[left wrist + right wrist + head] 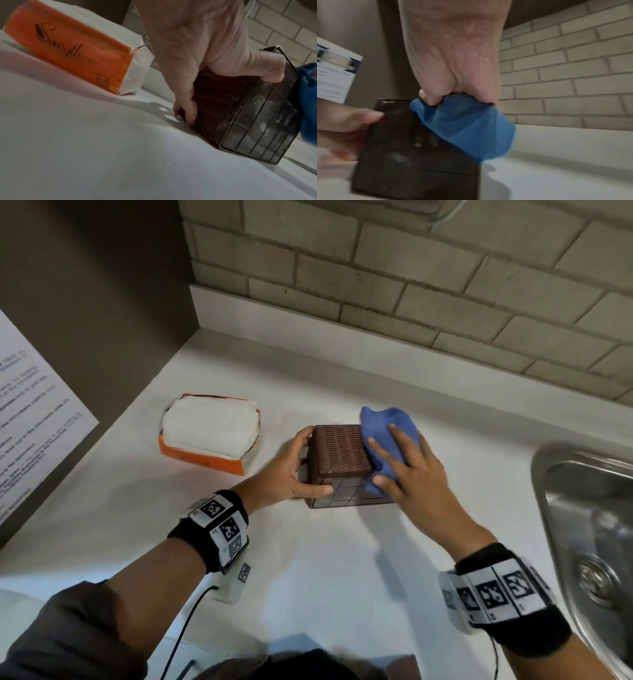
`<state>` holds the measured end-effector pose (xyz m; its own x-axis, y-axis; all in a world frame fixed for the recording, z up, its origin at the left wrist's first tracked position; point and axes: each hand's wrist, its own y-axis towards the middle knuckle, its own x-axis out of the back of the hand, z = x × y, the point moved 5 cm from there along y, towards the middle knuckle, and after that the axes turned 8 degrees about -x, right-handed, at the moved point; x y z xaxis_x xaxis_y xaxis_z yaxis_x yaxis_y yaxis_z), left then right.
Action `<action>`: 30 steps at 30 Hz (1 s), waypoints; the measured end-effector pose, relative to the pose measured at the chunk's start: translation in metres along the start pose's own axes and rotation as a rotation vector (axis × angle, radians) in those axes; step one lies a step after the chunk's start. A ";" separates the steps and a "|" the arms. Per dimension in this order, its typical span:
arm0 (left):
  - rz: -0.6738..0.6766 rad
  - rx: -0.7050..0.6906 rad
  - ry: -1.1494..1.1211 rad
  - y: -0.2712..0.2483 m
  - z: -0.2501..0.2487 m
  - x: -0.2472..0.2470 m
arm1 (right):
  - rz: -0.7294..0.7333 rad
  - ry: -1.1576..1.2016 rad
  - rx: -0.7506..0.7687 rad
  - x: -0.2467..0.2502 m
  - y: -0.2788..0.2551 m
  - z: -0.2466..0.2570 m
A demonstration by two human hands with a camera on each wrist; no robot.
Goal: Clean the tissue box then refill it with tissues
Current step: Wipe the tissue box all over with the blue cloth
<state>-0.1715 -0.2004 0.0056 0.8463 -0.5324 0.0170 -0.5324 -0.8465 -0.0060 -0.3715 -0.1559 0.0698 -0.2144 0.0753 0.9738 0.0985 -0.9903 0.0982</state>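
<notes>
A brown woven tissue box [339, 453] stands on the white counter [308, 559]; its near face is a dark grid [254, 128]. My left hand [301, 463] grips its left side, thumb on the near face and fingers round the far left edge [188, 108]. With my right hand [404, 463] I hold a blue cloth [387, 419] against the box's right side and top right edge, fingers spread over it and thumb at the near corner. In the right wrist view the cloth [467, 128] is bunched under my fingers against the blurred box [412, 148]. An opened orange pack of white tissues [209, 429] lies to the left.
A steel sink [582, 508] sits at the right edge of the counter. A brick-tiled wall [411, 285] runs behind. A dark cabinet side with a printed sheet [34, 422] closes off the left. The orange pack [68, 47] lies close to my left hand.
</notes>
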 end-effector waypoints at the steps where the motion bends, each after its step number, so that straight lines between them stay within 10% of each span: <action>1: -0.011 -0.019 -0.006 0.000 -0.001 0.000 | -0.005 -0.042 0.018 -0.005 0.002 0.015; 19: -0.029 -0.007 -0.044 0.000 -0.004 0.006 | 0.115 -0.185 0.253 -0.013 0.024 0.041; 30: -0.074 -0.019 -0.065 0.001 0.002 0.006 | -0.088 -0.118 -0.236 -0.015 0.020 0.059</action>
<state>-0.1666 -0.2041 0.0038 0.8823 -0.4682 -0.0483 -0.4682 -0.8836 0.0115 -0.3094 -0.1701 0.0695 -0.0959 0.1612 0.9822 -0.1472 -0.9782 0.1462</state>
